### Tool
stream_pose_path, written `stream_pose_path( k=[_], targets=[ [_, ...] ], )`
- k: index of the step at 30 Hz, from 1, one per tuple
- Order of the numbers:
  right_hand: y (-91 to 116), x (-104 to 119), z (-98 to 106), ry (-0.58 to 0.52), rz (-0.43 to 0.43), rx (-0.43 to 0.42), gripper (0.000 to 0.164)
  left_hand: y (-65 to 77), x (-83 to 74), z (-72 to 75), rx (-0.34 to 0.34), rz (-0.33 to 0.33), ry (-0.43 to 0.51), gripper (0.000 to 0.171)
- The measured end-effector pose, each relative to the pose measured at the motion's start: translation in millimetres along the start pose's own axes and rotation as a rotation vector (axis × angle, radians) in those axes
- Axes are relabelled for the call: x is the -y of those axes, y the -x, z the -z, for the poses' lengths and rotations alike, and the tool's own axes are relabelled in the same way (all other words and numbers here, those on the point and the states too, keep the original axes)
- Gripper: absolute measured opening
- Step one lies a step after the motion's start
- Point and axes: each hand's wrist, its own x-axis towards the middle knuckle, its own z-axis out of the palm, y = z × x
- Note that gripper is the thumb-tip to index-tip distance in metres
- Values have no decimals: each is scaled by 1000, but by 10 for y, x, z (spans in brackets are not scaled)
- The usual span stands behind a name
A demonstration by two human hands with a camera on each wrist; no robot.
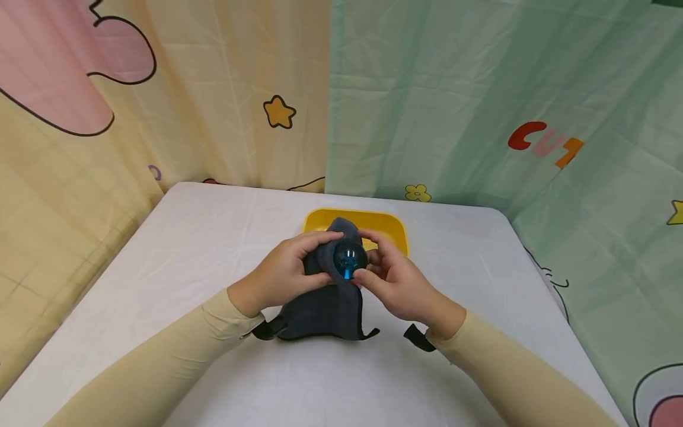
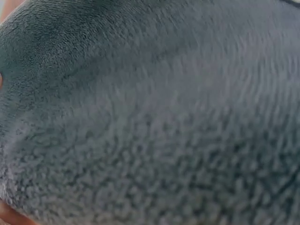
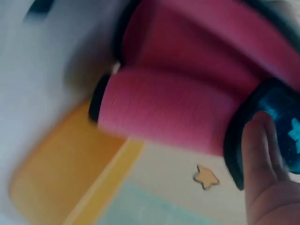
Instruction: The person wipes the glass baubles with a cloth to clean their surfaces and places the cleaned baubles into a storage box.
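In the head view my left hand (image 1: pixel 281 271) grips a dark grey fabric wrap (image 1: pixel 325 311), thumb and fingers around its folded upper part. A glossy dark blue ball (image 1: pixel 350 258) shows at the wrap's opening. My right hand (image 1: pixel 397 279) holds the ball's right side between thumb and fingers. Plush grey fabric (image 2: pixel 154 112) fills the left wrist view. From the right wrist, the wrap's pink side (image 3: pixel 164 112) with black edging is visible, and fingers (image 3: pixel 258 154) touch the dark ball (image 3: pixel 281 112), which bears a light blue star.
A yellow tray (image 1: pixel 398 228) stands just behind the hands, partly covered by them and the wrap. White cloth covers the table (image 1: pixel 224 225). Patterned curtains (image 1: pixel 277 59) hang along the back and sides.
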Motion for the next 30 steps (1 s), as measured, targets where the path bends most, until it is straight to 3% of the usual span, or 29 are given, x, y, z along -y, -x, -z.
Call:
stream_pose_path(
  k=[5, 8, 11, 13, 15, 20, 21, 23, 28, 30],
  targets=[
    [20, 22, 22, 407, 141, 37, 77, 6, 22, 1, 16, 4, 0, 66],
    [0, 49, 46, 501, 147, 43, 80, 3, 26, 9, 19, 3, 2, 65],
    [-28, 53, 54, 565, 163, -4, 81, 7, 23, 19, 6, 7, -5, 64],
    [-39, 50, 51, 573, 177, -46, 81, 9, 18, 22, 0, 9, -2, 64],
    [-38, 37, 45, 494, 171, -71, 78, 7, 12, 21, 1, 7, 4, 65],
    [-38, 18, 15, 27, 58, -29, 69, 1, 5, 21, -15, -8, -1, 68],
    [-35, 16, 9, -15, 41, -22, 70, 1, 6, 21, -17, -8, -1, 68],
    [-29, 4, -2, 29, 47, -13, 71, 5, 14, 20, -20, -9, -6, 68],
    [-18, 10, -20, 353, 127, -23, 71, 18, 49, 4, -13, -7, -6, 67],
    [-22, 24, -22, 363, 134, -17, 73, 18, 62, -6, -17, -3, -2, 67]
  ],
)
